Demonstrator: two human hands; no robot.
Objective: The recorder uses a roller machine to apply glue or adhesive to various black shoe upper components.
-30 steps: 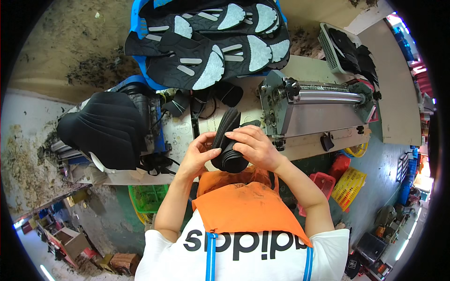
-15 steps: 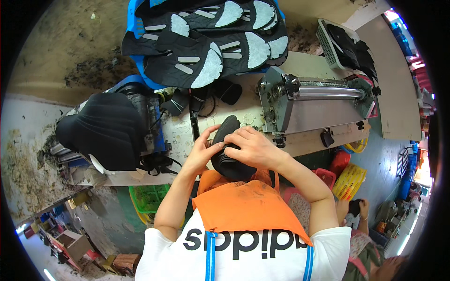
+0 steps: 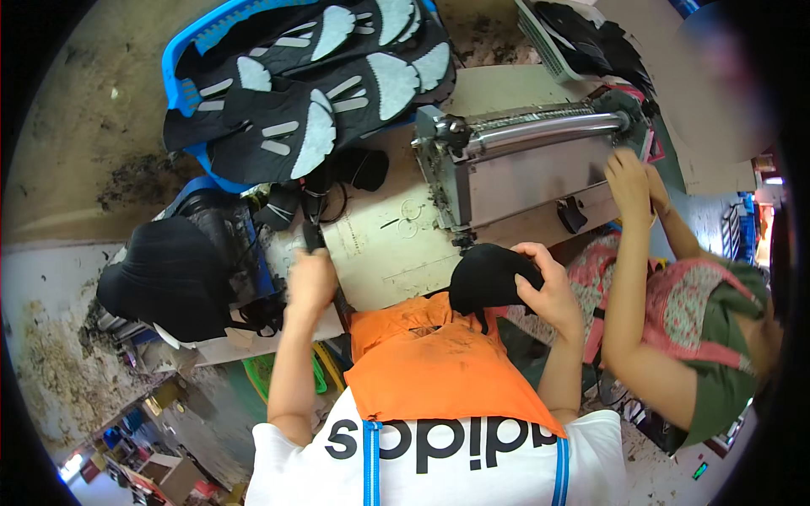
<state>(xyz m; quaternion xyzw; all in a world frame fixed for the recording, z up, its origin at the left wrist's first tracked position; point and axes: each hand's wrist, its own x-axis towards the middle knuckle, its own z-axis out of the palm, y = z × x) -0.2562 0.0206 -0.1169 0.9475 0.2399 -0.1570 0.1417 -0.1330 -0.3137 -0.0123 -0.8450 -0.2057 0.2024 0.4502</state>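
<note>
My right hand [image 3: 553,287] holds a black, rounded, cup-like fabric piece [image 3: 494,277] above my orange apron [image 3: 430,363], with the thumb and fingers on its right side. My left hand [image 3: 312,278] is closed and slightly blurred at the front of the bench. It sits at the lower end of a dark, narrow strip-like thing [image 3: 310,234]; whatever the fingers hold is hidden. Left of that hand lies a stack of black, moulded-looking fabric pieces [image 3: 173,278]. Small black pieces [image 3: 364,169] lie beyond it on the pale bench [image 3: 384,261].
A blue crate [image 3: 175,80] holds black glove-shaped pieces with grey patches. At centre right stands a metal roller machine [image 3: 540,139]. A co-worker's hands [image 3: 631,181] are at its right end. A pale basket [image 3: 548,51] of black pieces stands far right.
My hands have parted: the left has moved left to the bench, while the right keeps the black piece and has shifted right. The co-worker has come in beside the roller machine. My view has shifted.
</note>
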